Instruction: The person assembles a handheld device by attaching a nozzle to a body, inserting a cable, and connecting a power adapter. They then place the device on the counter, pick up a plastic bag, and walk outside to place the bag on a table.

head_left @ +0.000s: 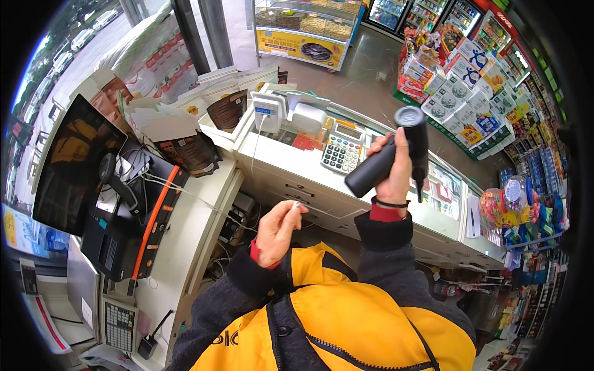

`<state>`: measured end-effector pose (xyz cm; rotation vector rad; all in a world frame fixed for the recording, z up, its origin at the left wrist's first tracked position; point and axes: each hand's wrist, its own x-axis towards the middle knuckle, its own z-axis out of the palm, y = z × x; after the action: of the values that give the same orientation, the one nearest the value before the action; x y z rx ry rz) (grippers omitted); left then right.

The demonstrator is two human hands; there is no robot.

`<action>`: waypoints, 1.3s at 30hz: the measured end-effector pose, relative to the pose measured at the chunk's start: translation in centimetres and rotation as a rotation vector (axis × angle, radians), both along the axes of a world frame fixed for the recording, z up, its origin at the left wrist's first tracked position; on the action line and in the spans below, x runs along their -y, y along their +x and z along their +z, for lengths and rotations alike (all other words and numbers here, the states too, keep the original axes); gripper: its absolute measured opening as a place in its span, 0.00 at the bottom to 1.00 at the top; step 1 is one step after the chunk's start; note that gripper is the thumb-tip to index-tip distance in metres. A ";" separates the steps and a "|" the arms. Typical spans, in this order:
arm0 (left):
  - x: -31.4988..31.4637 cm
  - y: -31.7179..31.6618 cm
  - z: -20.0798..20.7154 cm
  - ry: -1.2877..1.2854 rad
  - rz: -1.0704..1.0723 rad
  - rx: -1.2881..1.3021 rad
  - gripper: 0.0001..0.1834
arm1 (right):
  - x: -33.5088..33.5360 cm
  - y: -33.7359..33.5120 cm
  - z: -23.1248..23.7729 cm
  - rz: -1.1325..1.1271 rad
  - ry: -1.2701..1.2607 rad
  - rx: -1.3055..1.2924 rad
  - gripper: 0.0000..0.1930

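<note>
White bit (297,204) in left hand (277,232) too small to identify, right hand (399,170) partly hidden by black handheld device (372,168).

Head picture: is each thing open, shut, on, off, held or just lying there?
Black handheld device: gripped in right hand
Left hand: pinching a small white thing
Calculator: lying, keys up
Monitor: screen dark, reflecting; on or off unclear
Counter drawers: look shut

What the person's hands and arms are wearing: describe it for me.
The left hand and right hand are ungloved. Both arms have dark grey sleeves ending in wide black cuffs, with a red inner layer showing at each wrist. A thin dark wristband circles the right wrist.
</note>
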<state>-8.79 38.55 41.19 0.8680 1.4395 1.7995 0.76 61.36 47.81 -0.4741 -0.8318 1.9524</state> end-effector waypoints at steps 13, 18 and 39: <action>3.3 -0.9 0.1 -0.266 0.169 -0.132 0.12 | 5.2 -2.2 -1.4 0.344 0.158 0.231 0.16; 5.9 -2.7 -2.7 -0.287 0.394 -0.323 0.11 | 6.4 -2.6 -2.3 0.411 0.197 0.399 0.14; 12.5 -3.5 -7.9 -0.620 0.497 -0.298 0.15 | 9.1 -3.3 -7.1 0.183 0.916 0.980 0.17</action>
<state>-12.28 26.08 33.29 0.4847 2.3972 1.4146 -2.49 52.29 40.67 -0.7875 -2.2859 1.1818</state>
